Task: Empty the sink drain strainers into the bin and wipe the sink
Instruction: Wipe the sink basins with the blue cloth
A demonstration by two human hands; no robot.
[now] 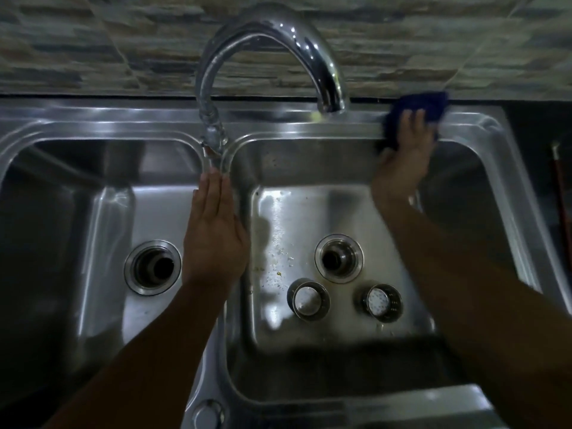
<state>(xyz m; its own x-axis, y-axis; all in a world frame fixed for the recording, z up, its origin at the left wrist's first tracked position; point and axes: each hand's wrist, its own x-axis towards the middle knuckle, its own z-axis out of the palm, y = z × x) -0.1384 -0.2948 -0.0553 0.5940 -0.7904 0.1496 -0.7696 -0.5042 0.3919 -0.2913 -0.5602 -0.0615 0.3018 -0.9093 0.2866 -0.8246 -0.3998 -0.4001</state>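
From the remote station I read a double-bowl stainless steel sink (93, 125) set below a wall of stone-pattern tiles (93, 41). A dark counter (538, 134) borders it on the right. A chrome gooseneck faucet (272, 35) rises from the back ledge, and its spout ends over the divider (230, 329) between the bowls.

The left hand (215, 233) lies flat on the divider, fingers straight and together, holding nothing. The right hand (405, 156) presses a blue cloth (424, 103) against the back rim of the right bowl (309, 209). Its fingers are laid over the cloth and the thumb is spread toward the inner wall (this area is motion-blurred, so I cannot tell how far the fingers curl).

Both strainers are out of their seats. One strainer (308, 300) stands on the floor of the right bowl, just in front of the open right drain (339, 258). The second strainer (382, 303) stands to its right, apart from it. The drain (152, 267) of the left bowl (154, 212) is also open.

Surface condition: pale food scraps (275, 267) speckle the right bowl floor, left of its drain. A small yellow fragment (317, 117) sits on the back ledge at the faucet base. A round metal fitting (208, 414) is set into the front ledge. Lighting is dim.
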